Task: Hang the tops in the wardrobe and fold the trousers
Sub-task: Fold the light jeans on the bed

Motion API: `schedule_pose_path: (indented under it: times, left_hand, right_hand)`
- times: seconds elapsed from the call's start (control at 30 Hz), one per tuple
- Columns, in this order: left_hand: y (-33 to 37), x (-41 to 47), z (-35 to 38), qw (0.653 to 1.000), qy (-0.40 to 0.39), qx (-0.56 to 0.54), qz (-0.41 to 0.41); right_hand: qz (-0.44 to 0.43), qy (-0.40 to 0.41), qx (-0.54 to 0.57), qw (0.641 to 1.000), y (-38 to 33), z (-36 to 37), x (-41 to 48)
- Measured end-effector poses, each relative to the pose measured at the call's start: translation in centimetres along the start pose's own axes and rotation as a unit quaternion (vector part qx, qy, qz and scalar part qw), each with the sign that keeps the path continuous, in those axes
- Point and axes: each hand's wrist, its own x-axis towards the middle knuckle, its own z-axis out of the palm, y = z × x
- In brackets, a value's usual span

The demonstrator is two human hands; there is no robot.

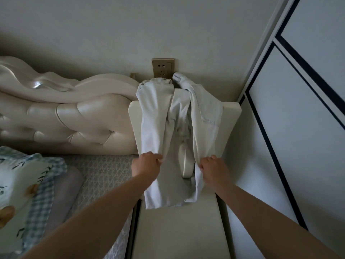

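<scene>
A pair of pale, off-white trousers [156, 116] lies lengthwise on a cream nightstand [231, 111], waistband toward the wall and hems hanging over the near side. My left hand [147, 163] grips the left leg partway down. My right hand [212, 167] pinches the fabric of the right leg at about the same height. The two legs are spread apart, with the crotch area bunched between them. The wardrobe [302, 113] with white sliding doors and dark trim stands at the right; its doors look closed.
A bed with a cream tufted headboard [74, 116] fills the left, with a patterned pillow [22, 180] and checked bedding on it. A gold wall socket [162, 69] sits just above the trousers' waistband. A narrow gap separates the nightstand from the wardrobe.
</scene>
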Motion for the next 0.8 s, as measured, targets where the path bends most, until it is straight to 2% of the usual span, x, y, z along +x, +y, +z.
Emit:
schedule_pose_path:
  times: [0.07, 0.23, 0.37, 0.47, 0.6, 0.8]
  left_hand:
    - [0.1, 1.2, -0.9, 0.999, 0.004, -0.033, -0.037]
    - [2.0, 5.2, -4.6, 0.976, 0.139, -0.146, -0.081]
    - [3.2, 8.4, -6.3, 0.947, 0.142, -0.256, -0.131]
    - [3.3, 10.5, -6.9, 0.928, 0.179, -0.291, -0.147]
    - [2.6, 12.7, -7.3, 0.894, 0.147, -0.387, -0.171]
    - [2.1, 11.6, -7.2, 0.901, 0.126, -0.396, -0.126]
  right_hand:
    - [0.0, -0.032, -0.003, 0.999, 0.2, -1.4, 1.5]
    - [0.049, 0.136, 0.122, 0.982, -0.1, -6.7, 6.6]
    - [0.118, 0.196, 0.121, 0.966, 0.2, -9.8, 11.3]
    - [0.16, 0.169, 0.119, 0.965, -0.1, -10.4, 13.6]
    - [0.19, 0.132, 0.125, 0.965, -0.2, -10.2, 15.3]
    - [0.171, 0.128, 0.189, 0.959, 0.3, -11.4, 14.1]
